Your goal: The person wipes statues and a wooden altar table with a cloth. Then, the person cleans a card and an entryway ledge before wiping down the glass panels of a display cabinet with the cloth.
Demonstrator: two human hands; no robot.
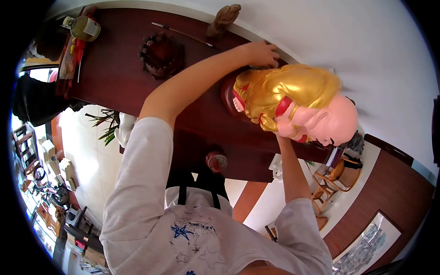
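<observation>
A large laughing Buddha statue (293, 91) in a gold robe with red trim stands on the dark red table (110, 59), its head toward the right of the view. My left hand (263, 54) reaches past the statue's base on the wall side. Its fingers are bent, and what lies under them is mostly covered by the hand. My right forearm (293, 169) rises to the statue's near side, by the gold sleeve. The statue's body hides that hand and its fingers.
A dark carved stand (161, 55), a thin brush (181, 34) and a piece of driftwood (223, 20) are on the table. A bottle of yellowish liquid (85, 28) stands at the far left. A round reddish jar (216, 161) sits near my body. The white wall (366, 50) rises close behind the statue.
</observation>
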